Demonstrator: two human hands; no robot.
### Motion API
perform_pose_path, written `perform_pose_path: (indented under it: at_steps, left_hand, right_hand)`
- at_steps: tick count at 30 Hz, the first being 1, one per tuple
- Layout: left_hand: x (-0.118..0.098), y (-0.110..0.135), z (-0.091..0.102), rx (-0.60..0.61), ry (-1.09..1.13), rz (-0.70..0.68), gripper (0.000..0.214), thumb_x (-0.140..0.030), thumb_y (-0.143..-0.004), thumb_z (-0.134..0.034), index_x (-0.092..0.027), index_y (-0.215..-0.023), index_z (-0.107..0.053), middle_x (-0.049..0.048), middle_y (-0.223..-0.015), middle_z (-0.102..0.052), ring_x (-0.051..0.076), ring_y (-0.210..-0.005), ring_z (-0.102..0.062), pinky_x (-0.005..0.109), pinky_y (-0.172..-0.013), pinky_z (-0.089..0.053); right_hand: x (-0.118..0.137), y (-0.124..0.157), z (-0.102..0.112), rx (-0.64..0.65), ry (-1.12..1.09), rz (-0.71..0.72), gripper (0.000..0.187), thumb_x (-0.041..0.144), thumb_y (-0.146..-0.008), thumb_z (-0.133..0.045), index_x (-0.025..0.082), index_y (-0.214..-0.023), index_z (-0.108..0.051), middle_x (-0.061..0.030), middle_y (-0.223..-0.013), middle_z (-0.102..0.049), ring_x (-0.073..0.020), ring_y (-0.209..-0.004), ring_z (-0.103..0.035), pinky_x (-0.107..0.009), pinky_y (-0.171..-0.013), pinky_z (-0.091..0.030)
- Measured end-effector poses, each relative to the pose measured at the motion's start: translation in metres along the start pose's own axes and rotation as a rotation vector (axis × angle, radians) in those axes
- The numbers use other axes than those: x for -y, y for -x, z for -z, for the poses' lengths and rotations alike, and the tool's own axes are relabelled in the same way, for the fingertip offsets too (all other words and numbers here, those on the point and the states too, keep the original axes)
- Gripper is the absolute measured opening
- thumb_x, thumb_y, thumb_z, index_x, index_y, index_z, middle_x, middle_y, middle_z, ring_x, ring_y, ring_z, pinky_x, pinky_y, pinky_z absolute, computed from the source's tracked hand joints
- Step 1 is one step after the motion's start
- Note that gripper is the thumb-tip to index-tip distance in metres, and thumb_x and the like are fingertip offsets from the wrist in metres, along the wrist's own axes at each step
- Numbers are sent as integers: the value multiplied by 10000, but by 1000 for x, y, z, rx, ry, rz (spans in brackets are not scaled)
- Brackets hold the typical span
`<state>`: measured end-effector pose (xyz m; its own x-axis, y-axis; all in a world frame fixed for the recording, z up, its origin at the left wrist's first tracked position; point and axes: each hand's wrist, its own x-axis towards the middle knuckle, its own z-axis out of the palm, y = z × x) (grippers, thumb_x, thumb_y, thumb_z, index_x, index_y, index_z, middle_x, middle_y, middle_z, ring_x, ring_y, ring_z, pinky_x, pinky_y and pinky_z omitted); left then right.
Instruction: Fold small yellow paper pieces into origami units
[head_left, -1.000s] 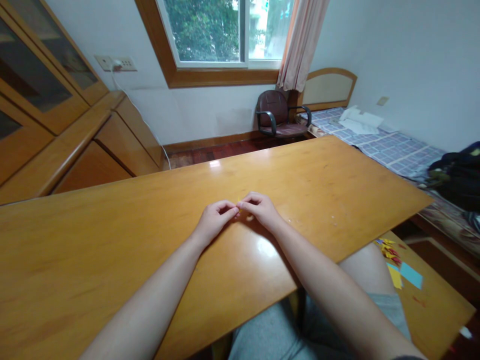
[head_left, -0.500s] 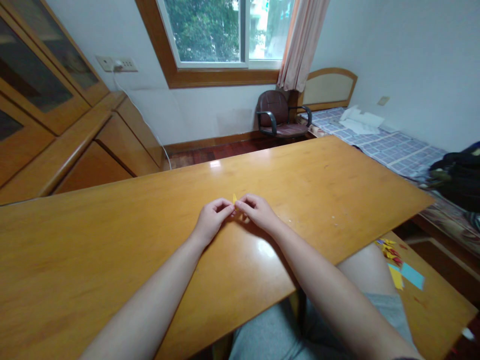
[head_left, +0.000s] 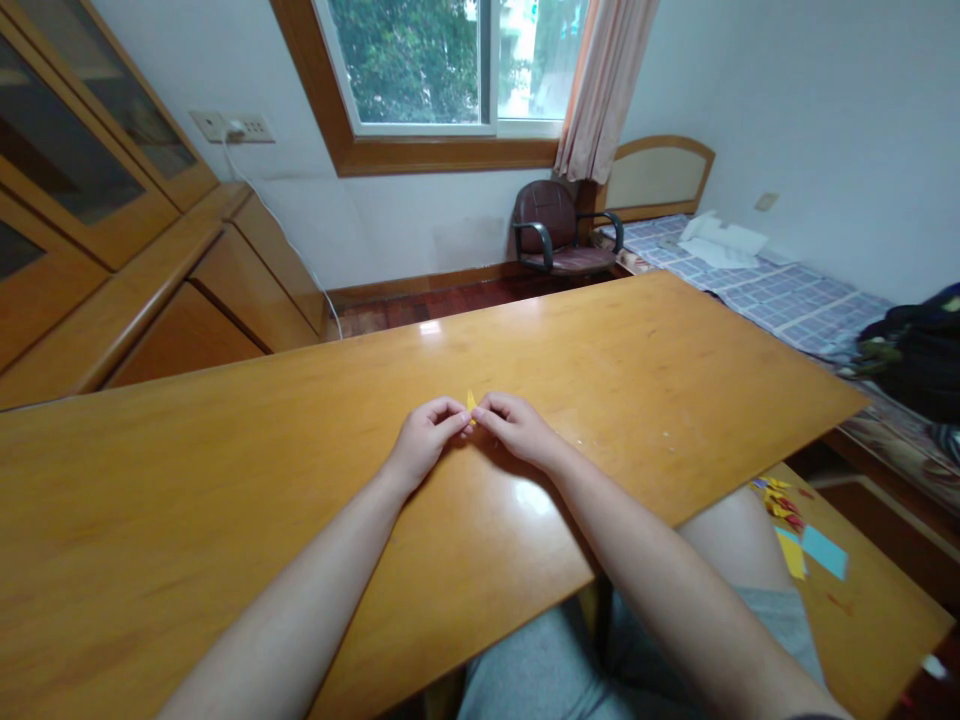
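Between my two hands is a small piece of folded yellow paper (head_left: 471,400), its narrow pointed tip sticking up above the fingers. My left hand (head_left: 429,436) pinches it from the left with thumb and fingers. From the right, my right hand (head_left: 517,424) pinches the same paper, and the fingertips of both hands nearly meet. The fingers hide the paper's lower part. Both hands are over the middle of the shiny wooden table (head_left: 262,470).
On a lower wooden surface at the right lie folded red and yellow paper pieces (head_left: 784,505), a yellow sheet (head_left: 792,556) and a light blue sheet (head_left: 825,552). Beyond the table stand a brown armchair (head_left: 559,230) and a bed (head_left: 787,290) with a black bag (head_left: 919,350).
My right hand's fingers have shifted slightly, and more of the yellow paper's points shows between the hands. My left hand stays nearly in place.
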<state>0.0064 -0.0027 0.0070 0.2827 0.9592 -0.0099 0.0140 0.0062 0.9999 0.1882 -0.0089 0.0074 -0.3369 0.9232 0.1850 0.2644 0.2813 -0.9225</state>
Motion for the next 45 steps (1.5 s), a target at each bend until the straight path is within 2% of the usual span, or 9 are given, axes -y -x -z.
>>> perform_pose_path:
  at_steps: [18,25,35,45]
  left_hand:
    - [-1,0,1,-27,-31,-30,245,-403,-750,-721,-164,-732,-669,18,-692,-662,149,-662,-581,262,-654,-448]
    - [-4,0,-1,-59,-43,-29,262,-419,-754,-722,-168,-744,-647,-10,-680,-613,133,-644,-550,246,-634,-435]
    - [-2,0,1,-87,-57,-41,243,-392,-732,-734,-174,-676,-643,-3,-639,-605,137,-626,-533,254,-631,-425]
    - [-4,0,-2,-87,-36,-44,263,-404,-723,-747,-167,-677,-645,-10,-635,-606,127,-619,-522,252,-635,-417]
  right_hand:
    - [3,1,-3,3,-28,-31,292,378,-939,-488,190,-724,-544,22,-655,-526,-132,-671,-483,-255,-655,-362]
    - [2,0,-1,59,15,25,370,466,-958,-477,190,-721,-540,20,-678,-530,-132,-698,-499,-257,-690,-379]
    - [0,1,-2,68,82,84,360,441,-965,-485,177,-740,-581,10,-710,-562,-127,-694,-512,-258,-685,-387]
    - [2,0,-1,61,63,56,363,448,-963,-485,182,-732,-570,14,-695,-551,-128,-693,-510,-257,-686,-386]
